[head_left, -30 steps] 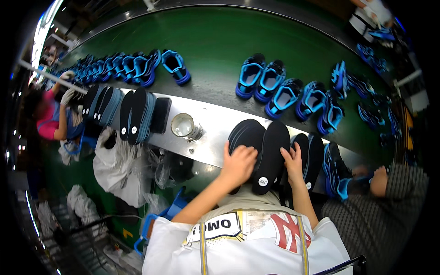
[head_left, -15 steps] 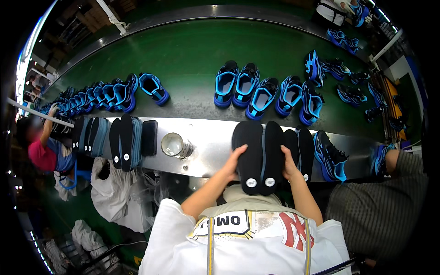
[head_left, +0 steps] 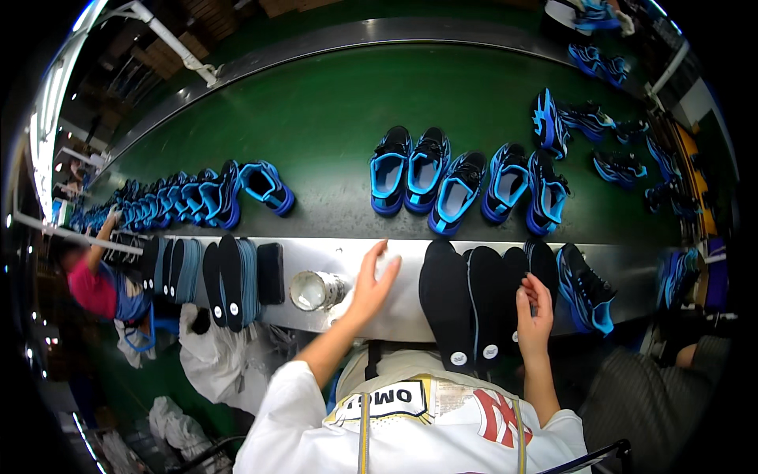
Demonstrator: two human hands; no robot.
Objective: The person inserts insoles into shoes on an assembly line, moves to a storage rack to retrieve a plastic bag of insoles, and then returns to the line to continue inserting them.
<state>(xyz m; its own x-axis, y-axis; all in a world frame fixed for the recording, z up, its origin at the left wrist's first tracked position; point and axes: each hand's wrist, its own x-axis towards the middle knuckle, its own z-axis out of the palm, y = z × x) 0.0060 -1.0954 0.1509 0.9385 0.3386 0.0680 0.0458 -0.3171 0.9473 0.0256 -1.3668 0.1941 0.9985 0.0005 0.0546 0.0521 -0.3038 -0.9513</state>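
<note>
A pair of large black insoles (head_left: pixel 447 304) with round white stickers at the heels lies on the metal ledge (head_left: pixel 387 320) in front of me. More black insoles (head_left: pixel 541 265) lie behind its right edge. My left hand (head_left: pixel 369 286) is over the ledge, left of the pair, fingers stretched and thumb apart, holding nothing. My right hand (head_left: pixel 536 312) is raised over the right-hand insoles, its fingers loosely bent and apart from the thumb; no held thing shows. Whether it touches an insole is hard to tell. A black and blue sneaker (head_left: pixel 583 291) stands just right of it.
Beyond the ledge, sneakers (head_left: pixel 458 196) stand on a green belt (head_left: pixel 332 103), with a long row (head_left: pixel 189 196) at left. A round can (head_left: pixel 316 291), black phone (head_left: pixel 270 272) and insole stacks (head_left: pixel 230 284) occupy the ledge's left. People work at both sides.
Both hands have let go of the insole pair, which now lies on the ledge. My left hand has moved away to the left; my right hand has lifted off to the right.
</note>
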